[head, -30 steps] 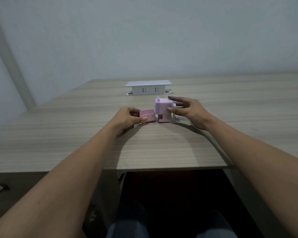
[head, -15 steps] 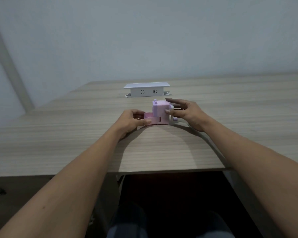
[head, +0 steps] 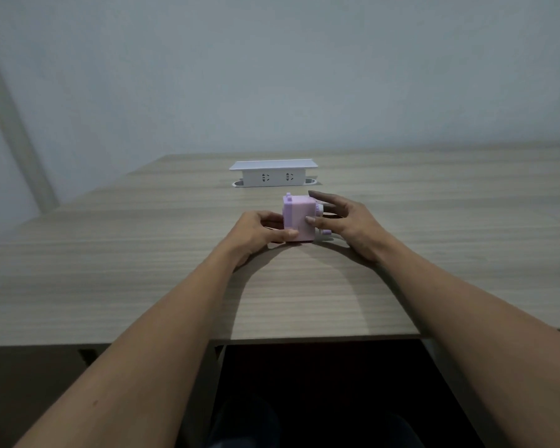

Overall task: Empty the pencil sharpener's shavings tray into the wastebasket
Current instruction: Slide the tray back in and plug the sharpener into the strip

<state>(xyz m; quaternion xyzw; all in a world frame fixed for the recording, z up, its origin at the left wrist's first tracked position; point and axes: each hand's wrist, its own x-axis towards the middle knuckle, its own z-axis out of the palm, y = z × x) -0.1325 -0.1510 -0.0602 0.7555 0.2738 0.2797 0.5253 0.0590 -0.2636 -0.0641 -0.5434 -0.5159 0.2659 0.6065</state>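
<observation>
A small pink-purple pencil sharpener [head: 299, 218] stands upright on the wooden table [head: 136, 273], a little ahead of centre. My right hand [head: 349, 221] grips it from the right, thumb on its front face and fingers behind, near the crank [head: 326, 233]. My left hand [head: 256, 231] presses against its lower left side, thumb and fingers pinched at the tray's end. The shavings tray sits inside the body and hardly shows. No wastebasket is in view.
A white power socket box [head: 274, 173] stands on the table behind the sharpener. The table's front edge [head: 304, 339] runs below my forearms, with a dark gap and my knees under it. A plain wall rises behind.
The pink tray, held out to the left of the sharpener a second ago, has slid into the body under my left hand. My right hand kept hold of the sharpener.
</observation>
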